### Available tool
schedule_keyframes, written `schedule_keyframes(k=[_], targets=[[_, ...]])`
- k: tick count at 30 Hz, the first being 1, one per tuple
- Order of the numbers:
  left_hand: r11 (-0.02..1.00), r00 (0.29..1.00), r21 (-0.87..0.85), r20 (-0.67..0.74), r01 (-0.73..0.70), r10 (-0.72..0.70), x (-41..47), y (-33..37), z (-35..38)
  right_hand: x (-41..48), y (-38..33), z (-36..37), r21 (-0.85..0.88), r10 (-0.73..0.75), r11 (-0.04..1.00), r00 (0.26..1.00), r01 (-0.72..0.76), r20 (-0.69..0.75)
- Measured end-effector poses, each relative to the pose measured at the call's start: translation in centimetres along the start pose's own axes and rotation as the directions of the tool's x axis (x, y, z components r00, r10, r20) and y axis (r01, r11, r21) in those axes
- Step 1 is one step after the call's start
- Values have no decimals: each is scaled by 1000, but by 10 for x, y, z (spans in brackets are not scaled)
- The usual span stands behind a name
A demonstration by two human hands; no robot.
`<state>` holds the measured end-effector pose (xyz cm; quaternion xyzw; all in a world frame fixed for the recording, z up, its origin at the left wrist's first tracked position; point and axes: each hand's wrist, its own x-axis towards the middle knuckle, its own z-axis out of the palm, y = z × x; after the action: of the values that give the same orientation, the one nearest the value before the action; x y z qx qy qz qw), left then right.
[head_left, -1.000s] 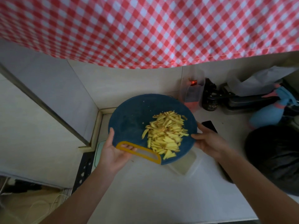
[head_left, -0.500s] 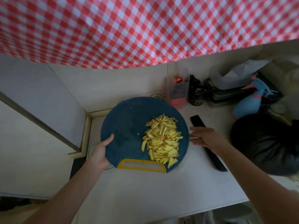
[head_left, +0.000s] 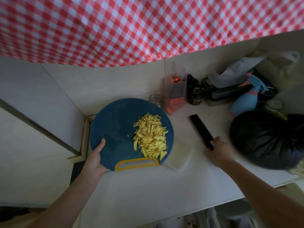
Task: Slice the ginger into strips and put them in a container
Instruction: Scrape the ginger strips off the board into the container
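A round blue cutting board (head_left: pixel 115 129) with a yellow handle slot is lifted off the counter; my left hand (head_left: pixel 96 159) grips its lower left edge, thumb on top. A pile of yellow ginger strips (head_left: pixel 151 137) lies on the board's right half. A clear plastic container (head_left: pixel 180 155) sits on the counter under the board's right edge, partly hidden by it. My right hand (head_left: pixel 218 150) curls round the handle of a black knife (head_left: pixel 200 130) that lies on the counter to the right of the board.
A full black bag (head_left: pixel 269 140) sits at the right. Along the back wall stand a small glass jar (head_left: pixel 155 100), a clear jug with red liquid (head_left: pixel 176 96), a dark bottle (head_left: pixel 194 94) and a blue spray bottle (head_left: pixel 246 97). A red checked cloth (head_left: pixel 131 27) hangs overhead.
My right hand left the board's right edge and moved right to the knife handle. My left hand shifted from the yellow handle slot to the board's lower left edge.
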<state>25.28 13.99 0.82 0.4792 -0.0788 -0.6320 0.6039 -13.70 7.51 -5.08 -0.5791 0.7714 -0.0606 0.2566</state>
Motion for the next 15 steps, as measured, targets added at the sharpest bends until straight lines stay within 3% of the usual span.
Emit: schedule_keyframes(k=[5,8,12,15], targets=[[1000,1000,-11,-9,9,-9,-2,-4,-1,-11,1,2,197,10,980,996,8,-92],[1000,1000,-12,-2,2,-2,-2,-8,0,-21,12,-4,201,-29,978,984,64,-174],[1000,1000,-26,16,17,-17,0,-13,3,-45,19,-17,149,-268,942,940,302,-211],[999,1000,-36,28,6,-5,1,-17,8,-64,9,-24,221,-455,854,882,471,-122]])
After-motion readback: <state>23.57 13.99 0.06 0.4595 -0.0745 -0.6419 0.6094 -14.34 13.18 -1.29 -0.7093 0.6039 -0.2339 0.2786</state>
